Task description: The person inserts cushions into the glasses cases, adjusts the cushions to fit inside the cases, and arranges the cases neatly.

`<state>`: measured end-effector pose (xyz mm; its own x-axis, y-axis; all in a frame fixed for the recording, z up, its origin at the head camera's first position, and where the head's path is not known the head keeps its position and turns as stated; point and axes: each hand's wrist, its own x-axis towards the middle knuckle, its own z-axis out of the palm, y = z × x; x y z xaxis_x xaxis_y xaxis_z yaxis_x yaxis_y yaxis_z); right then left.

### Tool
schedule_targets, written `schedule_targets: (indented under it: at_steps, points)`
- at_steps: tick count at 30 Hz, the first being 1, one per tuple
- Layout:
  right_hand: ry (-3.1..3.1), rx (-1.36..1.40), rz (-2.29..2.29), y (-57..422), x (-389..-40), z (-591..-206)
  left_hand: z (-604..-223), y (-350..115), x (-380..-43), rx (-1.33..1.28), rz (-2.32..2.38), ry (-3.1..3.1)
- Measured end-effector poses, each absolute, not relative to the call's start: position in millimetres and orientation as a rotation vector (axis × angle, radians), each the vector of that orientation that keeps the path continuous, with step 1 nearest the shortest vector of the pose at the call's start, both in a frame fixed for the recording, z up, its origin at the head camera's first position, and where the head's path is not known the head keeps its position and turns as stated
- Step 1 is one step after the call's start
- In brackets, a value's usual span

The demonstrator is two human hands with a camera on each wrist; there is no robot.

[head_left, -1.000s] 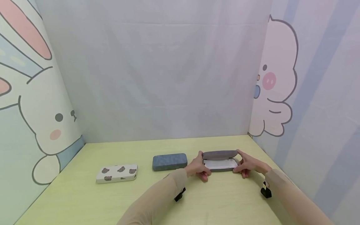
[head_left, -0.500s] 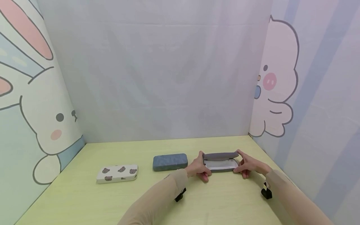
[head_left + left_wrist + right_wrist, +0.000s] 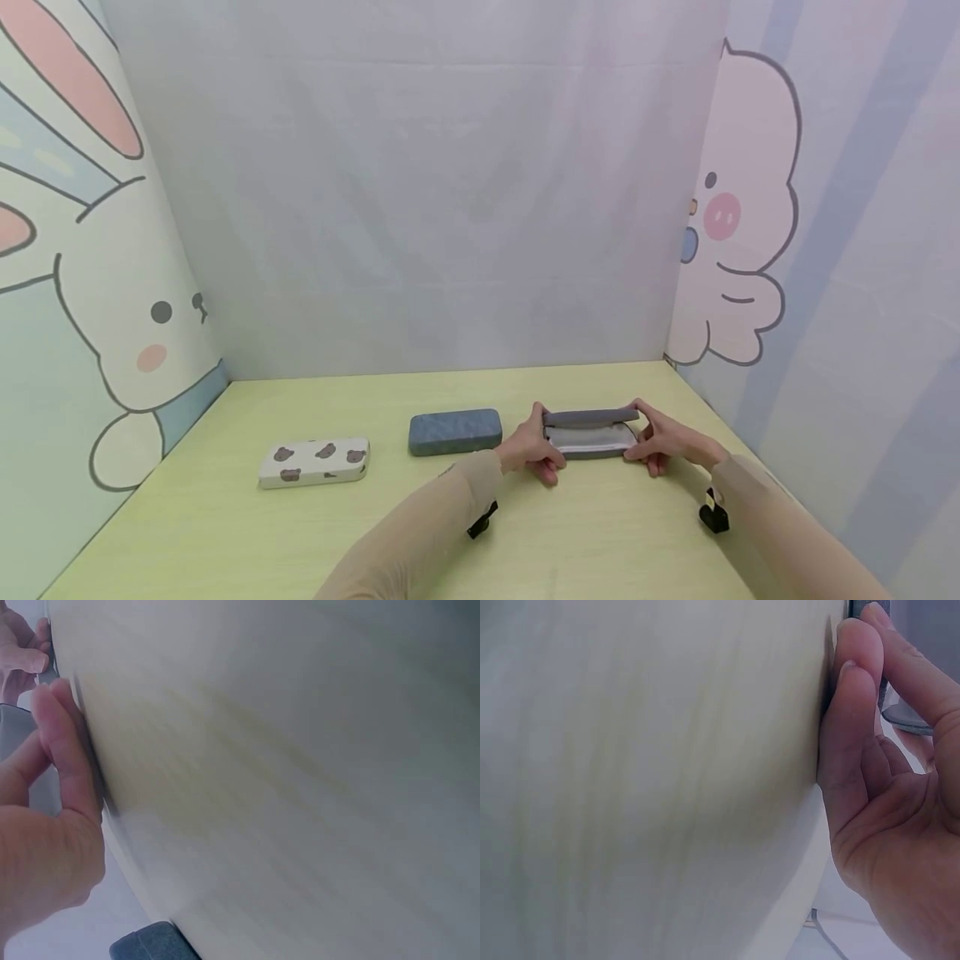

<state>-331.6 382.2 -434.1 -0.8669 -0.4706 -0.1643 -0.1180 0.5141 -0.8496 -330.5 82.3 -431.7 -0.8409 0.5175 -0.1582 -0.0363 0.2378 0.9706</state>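
A grey glasses case [image 3: 590,454] with a pale lining lies on the table, its lid [image 3: 591,417] partly raised over the base. My left hand [image 3: 527,443] grips its left end, one finger at the lid's corner and the thumb by the front edge. At the opposite end, my right hand [image 3: 664,437] holds it in the same way. In the left wrist view, grey parts of the case [image 3: 46,793] show between thumb and fingers. The right wrist view shows the right hand [image 3: 900,787] with its fingers bent at the case, most of which is hidden.
Just left of the left hand lies a closed blue case [image 3: 455,432]. Farther left is a white case with brown bear prints [image 3: 315,462]. A grey curtain [image 3: 442,208] hangs behind the pale green table [image 3: 360,542], with cartoon-printed walls at both sides.
The lid of the grey glasses case has tipped down toward its base, showing as a thinner strip. Both hands keep nearly the same places at its ends.
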Motion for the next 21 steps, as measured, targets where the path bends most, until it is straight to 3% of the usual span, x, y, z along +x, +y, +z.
schedule_targets:
  at_steps: [21]
  points:
    - [2.388, -0.551, -1.3, 382.0, -330.2, -434.4, -427.5, 82.6, -326.4, 0.445, 1.643, 2.072]
